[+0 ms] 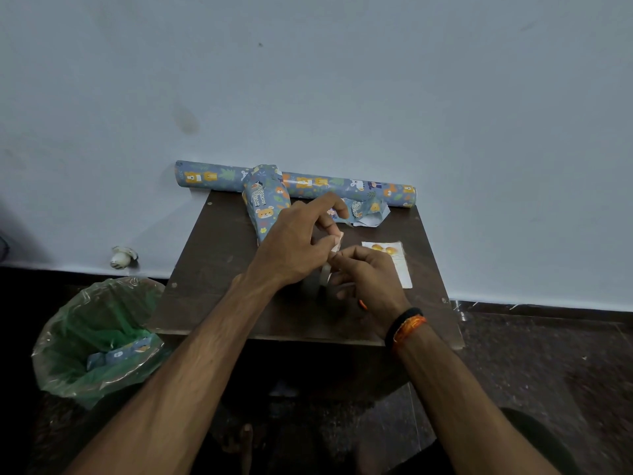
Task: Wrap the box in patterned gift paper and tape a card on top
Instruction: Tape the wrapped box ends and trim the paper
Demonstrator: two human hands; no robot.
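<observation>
— What do we see nearest?
— A green-lined bin [99, 337] holding a scrap of patterned paper [118, 354].
— And our hands?
— Our left hand [294, 245] and right hand [370, 282] both pinch a tape strip [334, 248] over the dark table [212, 269].
— Farther back?
— The card [399, 265], the wrapped box [265, 204], then the paper roll [342, 185] against the wall [308, 80].

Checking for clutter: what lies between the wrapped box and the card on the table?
In the head view, paper scraps lie between wrapped box and card.
</observation>
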